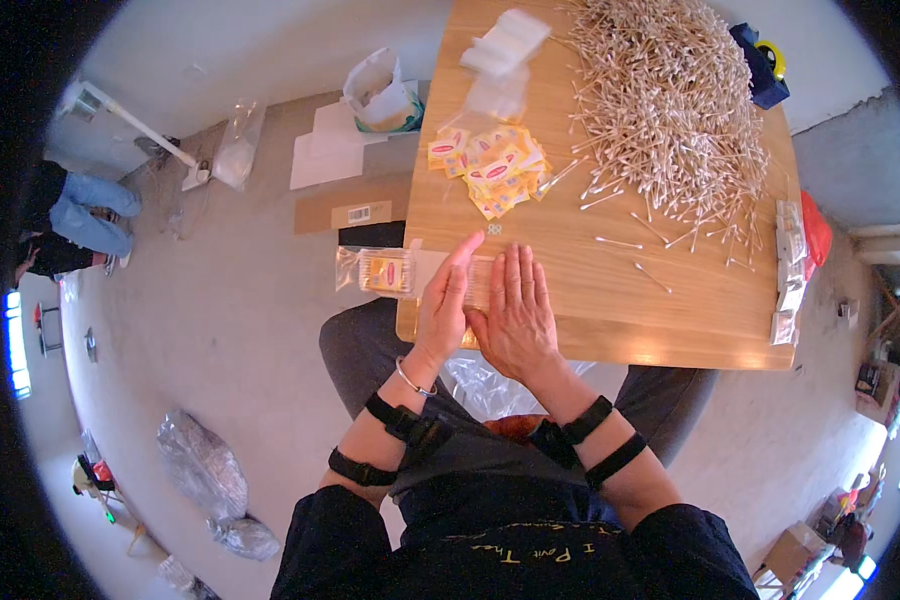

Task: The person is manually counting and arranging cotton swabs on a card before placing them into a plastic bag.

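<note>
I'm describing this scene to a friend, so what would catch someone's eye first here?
The big heap of cotton swabs on the far right of the wooden table stands out first. Next, the pile of small yellow labels at the table's middle left. At the near edge, the left hand and right hand press flat on a clear packet of swabs that overhangs the table's left edge.

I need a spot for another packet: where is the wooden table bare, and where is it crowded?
The table is bare along its near edge, right of the right hand, up to the few stray swabs. Bare wood also lies between the yellow sachets and the hands. Crowded: the swab heap fills the far right, and packets line the right edge.
</note>
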The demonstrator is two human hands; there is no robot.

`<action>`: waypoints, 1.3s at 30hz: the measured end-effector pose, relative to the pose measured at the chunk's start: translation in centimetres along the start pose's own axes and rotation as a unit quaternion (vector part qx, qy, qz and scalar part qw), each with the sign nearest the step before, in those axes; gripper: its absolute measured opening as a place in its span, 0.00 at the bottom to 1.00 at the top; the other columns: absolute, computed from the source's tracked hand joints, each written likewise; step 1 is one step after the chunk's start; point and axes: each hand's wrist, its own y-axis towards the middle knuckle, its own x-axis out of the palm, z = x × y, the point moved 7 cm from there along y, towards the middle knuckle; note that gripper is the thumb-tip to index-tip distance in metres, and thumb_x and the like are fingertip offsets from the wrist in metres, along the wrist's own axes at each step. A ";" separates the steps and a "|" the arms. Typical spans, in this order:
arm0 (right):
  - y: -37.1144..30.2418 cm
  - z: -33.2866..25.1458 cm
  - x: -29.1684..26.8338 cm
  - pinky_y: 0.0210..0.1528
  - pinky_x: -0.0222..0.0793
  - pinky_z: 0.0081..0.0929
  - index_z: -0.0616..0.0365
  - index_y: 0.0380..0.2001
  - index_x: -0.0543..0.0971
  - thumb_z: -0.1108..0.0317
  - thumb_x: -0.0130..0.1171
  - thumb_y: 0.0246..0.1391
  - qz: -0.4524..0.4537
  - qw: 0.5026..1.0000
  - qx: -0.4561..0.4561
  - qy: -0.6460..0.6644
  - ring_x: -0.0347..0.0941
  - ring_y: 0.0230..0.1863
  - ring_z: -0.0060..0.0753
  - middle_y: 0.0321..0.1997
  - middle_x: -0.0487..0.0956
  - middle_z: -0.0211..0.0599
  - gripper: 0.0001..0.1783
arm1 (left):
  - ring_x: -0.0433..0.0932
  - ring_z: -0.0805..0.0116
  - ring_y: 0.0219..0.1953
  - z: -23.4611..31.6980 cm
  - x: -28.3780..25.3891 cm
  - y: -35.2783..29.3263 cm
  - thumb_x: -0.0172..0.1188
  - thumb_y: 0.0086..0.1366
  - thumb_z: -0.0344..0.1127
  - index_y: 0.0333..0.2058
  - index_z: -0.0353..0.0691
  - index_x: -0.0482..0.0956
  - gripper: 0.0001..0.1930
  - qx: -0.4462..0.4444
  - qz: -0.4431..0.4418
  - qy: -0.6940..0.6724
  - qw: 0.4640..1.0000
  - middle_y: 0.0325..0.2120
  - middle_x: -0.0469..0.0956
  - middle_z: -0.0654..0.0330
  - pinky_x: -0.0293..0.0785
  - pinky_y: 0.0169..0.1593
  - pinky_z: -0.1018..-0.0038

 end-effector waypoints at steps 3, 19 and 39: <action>0.2 -0.1 0.2 0.73 0.31 0.45 0.76 0.63 0.55 0.47 0.42 0.60 -0.003 1.000 -0.001 -0.003 0.37 0.73 0.56 0.71 0.48 0.61 0.42 | 0.58 0.62 0.65 -0.2 -0.4 -0.1 0.37 0.74 0.43 0.60 0.27 0.61 0.26 0.000 0.032 -0.030 0.999 0.62 0.62 0.50 0.49 0.68 0.68; 0.0 -0.3 0.0 0.73 0.30 0.45 0.75 0.63 0.54 0.47 0.43 0.59 -0.007 1.000 -0.016 0.001 0.37 0.74 0.55 0.70 0.49 0.61 0.42 | 0.61 0.64 0.64 -0.5 -0.3 -0.6 0.38 0.74 0.46 0.59 0.30 0.64 0.26 0.005 0.077 -0.006 0.997 0.60 0.65 0.52 0.53 0.67 0.69; 0.4 -1.7 0.7 0.73 0.31 0.46 0.76 0.62 0.56 0.48 0.41 0.60 -0.026 0.999 -0.017 -0.026 0.39 0.73 0.58 0.70 0.50 0.62 0.40 | 0.62 0.64 0.62 -0.1 -1.7 -0.5 0.37 0.74 0.44 0.57 0.29 0.67 0.24 0.004 0.121 -0.021 0.992 0.59 0.66 0.52 0.53 0.67 0.70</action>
